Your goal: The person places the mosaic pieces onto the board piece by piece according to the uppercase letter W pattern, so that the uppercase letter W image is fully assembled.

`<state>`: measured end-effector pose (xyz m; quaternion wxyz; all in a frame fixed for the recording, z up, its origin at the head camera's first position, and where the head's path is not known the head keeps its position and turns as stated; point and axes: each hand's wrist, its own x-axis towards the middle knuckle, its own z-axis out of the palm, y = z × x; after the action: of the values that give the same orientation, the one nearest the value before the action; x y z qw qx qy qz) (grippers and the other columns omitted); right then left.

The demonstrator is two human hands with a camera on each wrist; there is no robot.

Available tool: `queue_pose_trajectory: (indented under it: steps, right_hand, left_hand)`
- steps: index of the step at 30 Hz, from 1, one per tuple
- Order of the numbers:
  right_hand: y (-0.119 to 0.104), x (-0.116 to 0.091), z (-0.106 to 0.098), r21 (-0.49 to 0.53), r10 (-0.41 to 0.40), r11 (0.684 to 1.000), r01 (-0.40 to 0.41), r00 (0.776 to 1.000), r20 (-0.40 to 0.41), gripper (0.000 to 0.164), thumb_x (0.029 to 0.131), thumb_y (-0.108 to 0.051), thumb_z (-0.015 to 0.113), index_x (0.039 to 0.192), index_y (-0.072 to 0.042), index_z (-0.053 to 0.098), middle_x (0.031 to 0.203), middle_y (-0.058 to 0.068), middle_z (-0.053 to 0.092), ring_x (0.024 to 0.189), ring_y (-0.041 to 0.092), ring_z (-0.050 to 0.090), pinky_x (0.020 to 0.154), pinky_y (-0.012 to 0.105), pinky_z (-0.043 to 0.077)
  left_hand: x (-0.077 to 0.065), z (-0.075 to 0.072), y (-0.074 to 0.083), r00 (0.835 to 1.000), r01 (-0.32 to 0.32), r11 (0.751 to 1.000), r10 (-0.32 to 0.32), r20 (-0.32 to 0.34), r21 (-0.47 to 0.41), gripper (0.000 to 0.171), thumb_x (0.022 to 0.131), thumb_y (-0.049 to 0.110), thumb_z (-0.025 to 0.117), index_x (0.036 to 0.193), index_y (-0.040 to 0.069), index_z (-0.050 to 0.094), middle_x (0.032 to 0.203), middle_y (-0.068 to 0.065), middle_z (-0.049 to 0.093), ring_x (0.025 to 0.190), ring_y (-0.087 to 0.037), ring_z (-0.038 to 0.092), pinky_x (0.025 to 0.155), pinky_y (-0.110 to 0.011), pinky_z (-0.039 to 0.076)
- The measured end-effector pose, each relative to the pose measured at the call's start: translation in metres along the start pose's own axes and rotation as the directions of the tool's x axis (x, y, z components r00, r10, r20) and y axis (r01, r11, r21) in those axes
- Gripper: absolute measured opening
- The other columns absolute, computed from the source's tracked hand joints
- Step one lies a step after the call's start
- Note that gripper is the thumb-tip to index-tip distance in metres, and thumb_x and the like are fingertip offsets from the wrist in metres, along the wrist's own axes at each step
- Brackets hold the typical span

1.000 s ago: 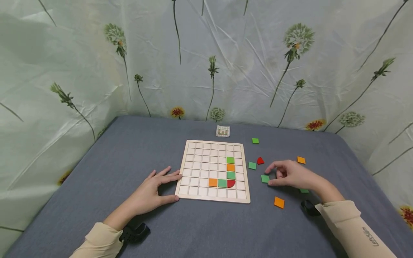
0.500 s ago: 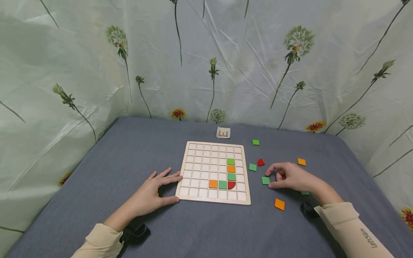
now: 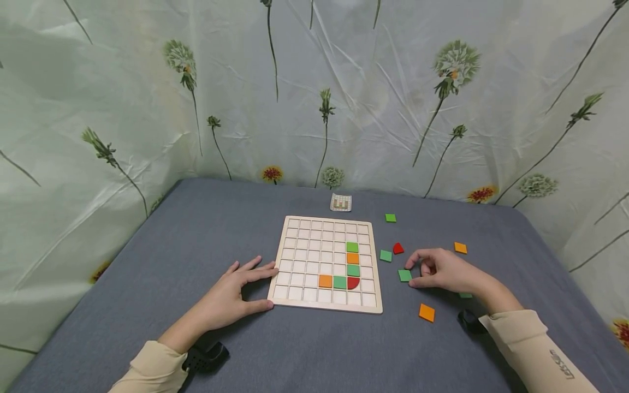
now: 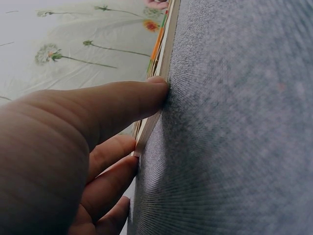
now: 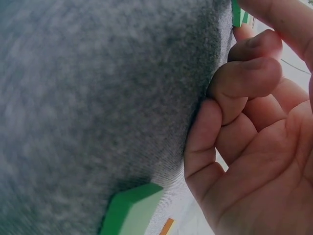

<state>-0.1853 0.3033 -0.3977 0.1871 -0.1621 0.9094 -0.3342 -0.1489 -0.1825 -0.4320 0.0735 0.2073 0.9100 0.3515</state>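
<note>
In the head view a wooden grid board [image 3: 295,300] lies flat on the cloth. Green, orange and red tiles form an L on its right part. My left hand [image 3: 223,297] rests at the board's left edge with fingers spread; in the left wrist view its thumb [image 4: 142,98] touches the board's side [image 4: 168,44]. To the right of the board, my right hand [image 3: 444,270] pinches a green square tile [image 3: 404,275] between thumb and index finger, low at the table. Its other fingers [image 5: 244,83] are curled in. Another green tile [image 5: 132,210] lies near that wrist.
Around the right hand lie loose tiles: a green one [image 3: 385,255], a red one [image 3: 398,248], and orange ones [image 3: 427,313] [image 3: 460,248]. Farther back are a light green tile [image 3: 390,218] and a small patterned card [image 3: 341,202]. A floral curtain [image 3: 236,98] hangs behind the table.
Everything shifts very slightly down in the head view. Both hands keep their places, with the right at the same green tile and the left at the board's edge.
</note>
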Motion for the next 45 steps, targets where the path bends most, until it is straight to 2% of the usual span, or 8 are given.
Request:
queue_pose_trajectory:
  steps: [17,24,29,34,45]
  right_hand:
    - [-0.004,-0.002,0.004,-0.083,-0.033,0.996,0.029,0.998,-0.046,0.027,0.093,-0.026,0.085,0.110,-0.009,0.072,0.069,-0.007,0.049,0.058,0.003,0.043,0.059,0.021,0.037]
    - [-0.008,-0.002,0.003,-0.090,-0.033,0.996,0.027,0.998,-0.062,0.027,0.093,-0.027,0.085,0.109,-0.009,0.073,0.068,-0.007,0.048,0.058,0.003,0.042,0.058,0.021,0.036]
    - [-0.015,0.001,0.000,-0.091,-0.062,0.994,0.053,0.993,-0.097,0.028,0.094,-0.027,0.085,0.110,-0.009,0.072,0.069,-0.007,0.047,0.057,0.003,0.041,0.058,0.022,0.038]
    - [-0.027,0.010,0.001,-0.125,-0.092,0.989,0.077,0.988,-0.121,0.027,0.093,-0.030,0.086,0.108,-0.011,0.072,0.071,-0.007,0.049,0.060,0.003,0.041,0.059,0.022,0.037]
    - [-0.062,0.042,0.022,-0.104,-0.162,0.983,0.153,0.983,-0.081,0.023,0.093,-0.025,0.085,0.107,-0.012,0.072,0.070,-0.008,0.049,0.060,0.005,0.043,0.059,0.021,0.038]
  left_hand:
    - [0.000,-0.002,0.001,1.000,-0.016,1.000,0.016,-0.002,-0.005,0.066,0.088,0.036,0.090,0.148,0.023,0.067,0.162,-0.002,0.057,0.163,-0.040,0.033,0.129,-0.075,0.009]
    - [-0.001,0.000,0.001,1.000,-0.013,1.000,0.013,0.007,-0.013,0.066,0.087,0.035,0.090,0.148,0.022,0.067,0.162,-0.001,0.056,0.163,-0.039,0.032,0.130,-0.075,0.007]
    - [0.000,-0.001,-0.001,1.000,-0.011,1.000,0.011,0.006,-0.006,0.067,0.087,0.034,0.090,0.148,0.023,0.067,0.162,-0.001,0.056,0.163,-0.039,0.032,0.129,-0.076,0.007]
    - [0.001,-0.001,0.000,1.000,-0.015,1.000,0.015,0.002,0.001,0.066,0.087,0.034,0.091,0.148,0.022,0.067,0.162,-0.001,0.056,0.163,-0.039,0.032,0.129,-0.076,0.008]
    - [-0.001,-0.001,0.000,1.000,-0.003,1.000,0.003,0.008,-0.004,0.066,0.087,0.034,0.090,0.148,0.022,0.067,0.163,-0.001,0.056,0.163,-0.040,0.032,0.130,-0.075,0.007]
